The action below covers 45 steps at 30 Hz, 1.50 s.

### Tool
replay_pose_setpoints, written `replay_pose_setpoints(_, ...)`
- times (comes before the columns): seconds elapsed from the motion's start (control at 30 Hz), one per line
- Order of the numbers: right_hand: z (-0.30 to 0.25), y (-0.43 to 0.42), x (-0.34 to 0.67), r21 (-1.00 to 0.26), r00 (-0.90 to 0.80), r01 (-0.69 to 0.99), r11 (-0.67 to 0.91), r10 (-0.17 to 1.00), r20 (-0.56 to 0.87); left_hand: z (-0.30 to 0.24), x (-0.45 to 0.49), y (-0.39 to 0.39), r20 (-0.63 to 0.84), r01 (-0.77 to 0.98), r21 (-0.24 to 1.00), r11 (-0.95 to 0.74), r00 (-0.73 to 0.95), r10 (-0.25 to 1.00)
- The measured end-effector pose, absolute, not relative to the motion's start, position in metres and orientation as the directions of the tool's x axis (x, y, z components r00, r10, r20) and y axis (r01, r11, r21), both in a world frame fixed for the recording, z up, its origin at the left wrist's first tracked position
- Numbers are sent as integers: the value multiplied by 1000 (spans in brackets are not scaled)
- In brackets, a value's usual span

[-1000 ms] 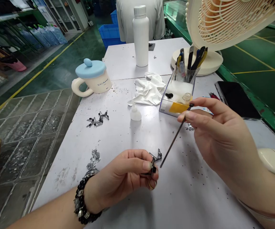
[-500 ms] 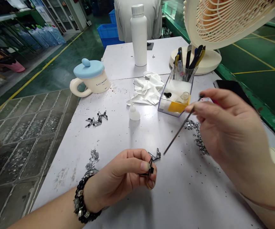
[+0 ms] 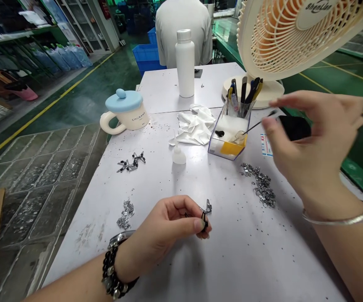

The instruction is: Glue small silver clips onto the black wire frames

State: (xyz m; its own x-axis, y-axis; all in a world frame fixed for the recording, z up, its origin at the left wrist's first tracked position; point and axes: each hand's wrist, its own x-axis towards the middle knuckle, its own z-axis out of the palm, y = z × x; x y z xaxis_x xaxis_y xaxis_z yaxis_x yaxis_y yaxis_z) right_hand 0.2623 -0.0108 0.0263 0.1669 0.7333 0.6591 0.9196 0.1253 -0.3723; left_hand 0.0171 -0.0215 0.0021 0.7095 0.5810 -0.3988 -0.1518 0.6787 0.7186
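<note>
Clear plastic box (image 3: 213, 144) holds a glass jar (image 3: 238, 136); blurred right hand (image 3: 313, 142) pinches a thin dark rod (image 3: 258, 123) into it; left hand (image 3: 168, 228) pinches a black clip (image 3: 204, 218).

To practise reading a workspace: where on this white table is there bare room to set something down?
Bare: the near table edge right of the left hand, below the metal parts pile; between the mug and the dropper bottle. Crowded: around the clear box, cloth and fan base.
</note>
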Motion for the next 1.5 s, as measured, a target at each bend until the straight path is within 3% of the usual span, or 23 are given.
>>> replay_pose_setpoints(0.03, 28, -14, 257, -358, 207, 931, 75, 700, 684, 2, 17, -21, -397, -159, 723, 673, 702, 592)
replay_pose_setpoints(0.1, 29, -22, 244, -492, 256, 859, 143, 713, 653, 3, 17, -22, -392, -179, 729, 660, 682, 618)
replay_pose_setpoints(0.17, 25, -33, 230, -732, 142, 614, 295, 871, 470, 2, 17, -22, -372, -211, 736, 644, 669, 644)
replay_pose_setpoints(0.2, 22, -38, 224, -840, 34, 463, 283, 941, 335, 2, 17, -21, -358, -225, 738, 636, 668, 653)
replay_pose_setpoints(0.27, 16, -46, 213, -963, -202, 245, 112, 977, 62, 0, 17, -21, -332, -251, 736, 629, 676, 658)
replay_pose_setpoints(0.33, 12, -49, 207, -993, -348, 118, -26, 935, -66, -1, 16, -21, -323, -261, 725, 637, 688, 650)
replay_pose_setpoints(0.47, 12, -48, 202, -989, -438, -46, -138, 893, -104, -1, 16, -20, -347, -241, 705, 667, 703, 621)
replay_pose_setpoints(0.7, 12, -48, 198, -984, -375, -43, -170, 916, -142, 0, 17, -20, -381, -211, 699, 683, 699, 606)
replay_pose_setpoints(0.9, 9, -49, 200, -943, -422, -96, -317, 871, -250, -1, 16, -20, -406, -176, 692, 700, 706, 580)
replay_pose_setpoints(1.13, 4, -47, 201, -914, -458, -155, -375, 847, -270, -2, 15, -20, -408, -149, 688, 710, 730, 549)
replay_pose_setpoints(1.5, 14, -48, 201, -946, -424, 4, -325, 856, -296, -4, 15, -21, -418, -136, 679, 721, 736, 532)
